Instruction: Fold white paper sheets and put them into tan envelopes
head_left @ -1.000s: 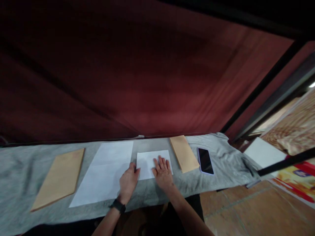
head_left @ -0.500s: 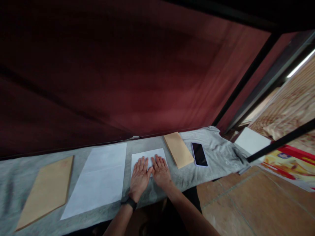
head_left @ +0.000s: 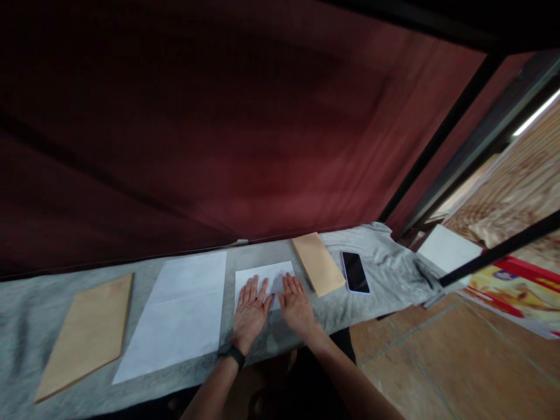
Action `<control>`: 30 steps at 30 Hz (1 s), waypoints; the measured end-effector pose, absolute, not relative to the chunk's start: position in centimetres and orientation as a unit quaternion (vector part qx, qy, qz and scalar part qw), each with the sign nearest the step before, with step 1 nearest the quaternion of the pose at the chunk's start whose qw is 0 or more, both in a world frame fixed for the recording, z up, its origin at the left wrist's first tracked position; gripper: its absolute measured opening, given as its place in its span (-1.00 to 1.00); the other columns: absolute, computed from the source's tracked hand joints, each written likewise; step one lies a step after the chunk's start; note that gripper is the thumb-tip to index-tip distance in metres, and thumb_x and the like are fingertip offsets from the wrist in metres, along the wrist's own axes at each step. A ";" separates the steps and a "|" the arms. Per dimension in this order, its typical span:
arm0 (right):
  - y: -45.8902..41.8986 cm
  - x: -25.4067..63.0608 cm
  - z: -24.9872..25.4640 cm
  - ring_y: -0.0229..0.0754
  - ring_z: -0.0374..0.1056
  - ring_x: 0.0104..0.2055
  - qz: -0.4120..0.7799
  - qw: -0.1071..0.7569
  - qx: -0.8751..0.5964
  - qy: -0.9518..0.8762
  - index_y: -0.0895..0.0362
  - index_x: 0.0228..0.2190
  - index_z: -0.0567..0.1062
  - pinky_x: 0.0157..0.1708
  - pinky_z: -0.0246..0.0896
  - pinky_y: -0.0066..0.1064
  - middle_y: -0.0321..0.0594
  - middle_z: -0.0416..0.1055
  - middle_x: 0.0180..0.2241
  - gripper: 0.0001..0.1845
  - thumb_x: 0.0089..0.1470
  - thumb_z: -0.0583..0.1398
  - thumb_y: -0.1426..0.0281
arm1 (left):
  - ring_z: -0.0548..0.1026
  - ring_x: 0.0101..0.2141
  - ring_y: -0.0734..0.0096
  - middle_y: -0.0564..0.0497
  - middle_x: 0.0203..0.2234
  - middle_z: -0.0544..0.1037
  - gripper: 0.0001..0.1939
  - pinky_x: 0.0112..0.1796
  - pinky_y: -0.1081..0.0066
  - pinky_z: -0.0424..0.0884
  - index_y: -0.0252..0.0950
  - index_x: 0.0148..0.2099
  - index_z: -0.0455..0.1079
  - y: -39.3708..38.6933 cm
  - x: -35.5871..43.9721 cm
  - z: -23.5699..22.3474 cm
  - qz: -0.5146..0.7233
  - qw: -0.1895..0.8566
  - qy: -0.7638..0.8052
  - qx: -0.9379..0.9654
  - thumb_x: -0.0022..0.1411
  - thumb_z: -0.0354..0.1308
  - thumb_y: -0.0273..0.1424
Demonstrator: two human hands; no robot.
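Note:
A small white sheet of paper (head_left: 272, 275), perhaps folded, lies flat on the grey cloth in front of me. My left hand (head_left: 251, 312) rests palm down on its left part, fingers spread, with a dark band on the wrist. On the right part of the sheet my right hand (head_left: 297, 303) also lies flat, fingers stretched out. The two hands are slightly apart and cover the sheet's near edge in places. To the left is a larger white paper (head_left: 184, 315), with a faint crease across it. A stack of small brown envelopes (head_left: 318, 263) lies just right of the sheet.
A stack of large brown envelopes (head_left: 87, 335) lies at the far left. Right of the small envelopes is a phone (head_left: 356, 272) with a dark screen. Grey cloth (head_left: 394, 274) covers the narrow table, a dark red curtain (head_left: 262, 175) hangs behind, and a black frame post (head_left: 437, 140) stands right.
My left hand moved from gripping near the small sheet's left edge to lying flat on it. The hands met near the middle, then drew slightly apart. The camera view shifted.

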State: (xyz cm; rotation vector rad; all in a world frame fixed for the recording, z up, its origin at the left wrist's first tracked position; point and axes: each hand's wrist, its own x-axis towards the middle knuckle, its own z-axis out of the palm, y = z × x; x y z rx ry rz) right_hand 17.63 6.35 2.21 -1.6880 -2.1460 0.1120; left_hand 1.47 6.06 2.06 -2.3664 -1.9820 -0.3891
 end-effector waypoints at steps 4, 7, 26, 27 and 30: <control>9.8 15.1 3.3 -0.03 0.05 0.37 0.090 0.188 -0.537 -0.817 0.20 0.29 0.24 0.31 -0.01 -0.11 -0.03 0.12 0.34 -0.46 0.38 -0.08 0.29 | 0.00 0.38 0.08 -0.15 0.39 0.09 -0.46 0.31 0.05 0.00 -0.28 0.38 0.17 6.0 1.5 2.1 -0.107 -0.001 -0.639 -0.762 0.42 -0.13 -0.27; 12.2 14.2 3.5 -0.01 0.02 0.38 0.091 0.171 -0.526 -0.828 0.23 0.26 0.27 0.32 -0.06 -0.09 -0.01 0.14 0.33 -0.47 0.38 -0.07 0.28 | -0.01 0.38 0.08 -0.16 0.39 0.08 -0.46 0.31 0.04 0.00 -0.30 0.37 0.17 6.0 1.5 1.9 -0.111 0.001 -0.638 -0.762 0.42 -0.12 -0.28; 21.0 16.1 9.4 -0.13 0.47 -0.11 0.183 0.009 -0.525 -0.831 0.05 -0.29 0.65 -0.12 0.29 -0.45 -0.23 0.60 -0.20 -0.79 -0.03 0.28 0.46 | 0.08 0.36 0.10 -0.17 0.35 0.19 -0.44 0.30 0.03 0.08 -0.32 0.37 0.16 5.4 1.5 2.3 -0.177 -0.006 -0.630 -0.756 0.44 -0.13 -0.19; 21.1 16.3 9.7 -0.14 0.47 -0.13 0.193 0.013 -0.524 -0.829 0.06 -0.33 0.65 -0.15 0.28 -0.46 -0.24 0.60 -0.23 -0.80 -0.04 0.27 0.47 | 0.10 0.35 0.12 -0.19 0.34 0.21 -0.45 0.30 0.04 0.09 -0.35 0.36 0.17 5.3 1.4 2.4 -0.184 -0.008 -0.632 -0.753 0.45 -0.15 -0.21; 21.1 17.6 10.7 -0.15 0.48 -0.19 0.225 0.041 -0.528 -0.818 0.08 -0.38 0.65 -0.21 0.27 -0.49 -0.24 0.60 -0.29 -0.85 -0.06 0.28 0.47 | 0.14 0.34 0.16 -0.17 0.31 0.26 -0.48 0.32 0.08 0.06 -0.36 0.35 0.19 4.8 1.0 3.0 -0.214 -0.010 -0.633 -0.744 0.44 -0.16 -0.29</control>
